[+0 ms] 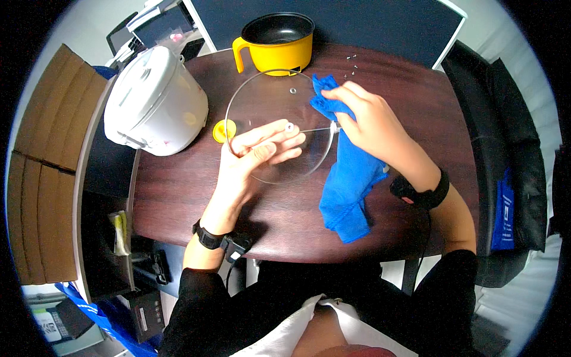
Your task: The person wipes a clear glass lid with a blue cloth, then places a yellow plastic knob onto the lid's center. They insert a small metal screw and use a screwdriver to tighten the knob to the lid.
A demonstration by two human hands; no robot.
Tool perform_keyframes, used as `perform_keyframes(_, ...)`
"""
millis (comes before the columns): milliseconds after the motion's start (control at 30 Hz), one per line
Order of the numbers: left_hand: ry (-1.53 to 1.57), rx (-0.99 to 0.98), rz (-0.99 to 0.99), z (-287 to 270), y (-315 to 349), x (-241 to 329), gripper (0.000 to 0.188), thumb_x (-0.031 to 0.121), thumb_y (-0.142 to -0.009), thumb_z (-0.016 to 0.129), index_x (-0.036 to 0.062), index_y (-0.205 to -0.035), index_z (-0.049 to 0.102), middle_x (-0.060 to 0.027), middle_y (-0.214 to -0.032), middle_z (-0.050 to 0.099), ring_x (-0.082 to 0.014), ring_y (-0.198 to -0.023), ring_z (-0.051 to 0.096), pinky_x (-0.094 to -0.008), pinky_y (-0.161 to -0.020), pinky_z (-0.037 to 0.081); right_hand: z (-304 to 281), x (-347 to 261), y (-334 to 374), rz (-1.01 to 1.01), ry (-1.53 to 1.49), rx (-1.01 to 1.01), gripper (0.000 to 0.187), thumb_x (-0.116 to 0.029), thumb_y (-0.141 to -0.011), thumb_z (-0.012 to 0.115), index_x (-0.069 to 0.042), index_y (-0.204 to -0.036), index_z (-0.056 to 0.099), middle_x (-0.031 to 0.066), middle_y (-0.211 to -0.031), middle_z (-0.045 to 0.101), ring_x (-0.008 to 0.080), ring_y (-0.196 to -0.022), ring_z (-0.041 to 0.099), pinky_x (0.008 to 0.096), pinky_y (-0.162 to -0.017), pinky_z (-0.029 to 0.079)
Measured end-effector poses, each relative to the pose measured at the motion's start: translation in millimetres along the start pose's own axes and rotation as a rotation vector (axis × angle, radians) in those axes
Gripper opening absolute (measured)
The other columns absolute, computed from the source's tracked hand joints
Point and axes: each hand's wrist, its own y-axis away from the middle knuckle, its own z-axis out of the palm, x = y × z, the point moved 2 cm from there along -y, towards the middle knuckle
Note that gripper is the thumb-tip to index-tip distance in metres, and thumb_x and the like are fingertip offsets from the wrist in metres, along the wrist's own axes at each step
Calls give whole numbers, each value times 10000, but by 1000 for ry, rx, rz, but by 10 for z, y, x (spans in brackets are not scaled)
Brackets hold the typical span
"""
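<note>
My left hand (pixel 256 149) holds a round clear glass lid (pixel 303 163) by its left rim, thumb on one face and fingers showing through the glass. A small pale ring (pixel 289 127) sits at the lid's middle. A blue cloth (pixel 354 190) is bunched in my right hand (pixel 375 122) at the lid's upper right edge, its loose end hanging down over the table. Beside the lid's left rim lies a round yellow knob (pixel 221 131). A thin pale rod (pixel 321 129) shows near the lid's right edge; its kind is unclear.
On the dark wooden table (pixel 273 226), a yellow pot (pixel 279 55) with a black inside stands at the back. To the left is a white rice cooker (pixel 157 101). Several small screws (pixel 352 58) lie at the back right. A dark partition (pixel 369 27) rises behind.
</note>
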Motion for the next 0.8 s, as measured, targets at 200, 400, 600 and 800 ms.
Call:
perform_keyframes(200, 71, 20, -20, -43, -13, -26, 431, 94, -916, 588, -121, -1281, 506, -267, -1245, 589, -401, -1176, 581, -487, -996, 502, -37, -45, 218, 44, -75, -99, 312, -81, -830, 612, -49, -1139, 595, 173, -1020, 599, 400, -898, 625, 465, -787, 526)
perform_keyframes(400, 153, 111, 53, -135, -34, -33, 449, 127, -919, 589, -105, -1292, 499, -270, -1260, 579, -401, -1193, 570, -483, -999, 502, -23, -276, 397, -9, -142, -246, 304, -92, -831, 603, -35, -1130, 587, 167, -1039, 585, 380, -884, 622, 455, -768, 526)
perform_keyframes(600, 268, 114, 67, -169, -95, -21, 470, 125, -927, 570, -86, -1331, 454, -265, -1330, 530, -400, -1258, 514, -489, -1055, 454, -59, -324, 574, -38, -265, -520, 350, -38, -790, 607, -32, -1140, 589, 161, -996, 591, 367, -888, 626, 431, -786, 518)
perform_keyframes(800, 195, 181, 154, -215, -96, 114, 525, 118, -955, 503, -82, -1411, 339, -257, -1446, 409, -376, -1380, 369, -468, -1153, 323, -984, -272, 785, 189, -99, -440, 353, -3, -778, 591, -40, -1129, 592, 172, -1032, 596, 384, -983, 606, 425, -855, 496)
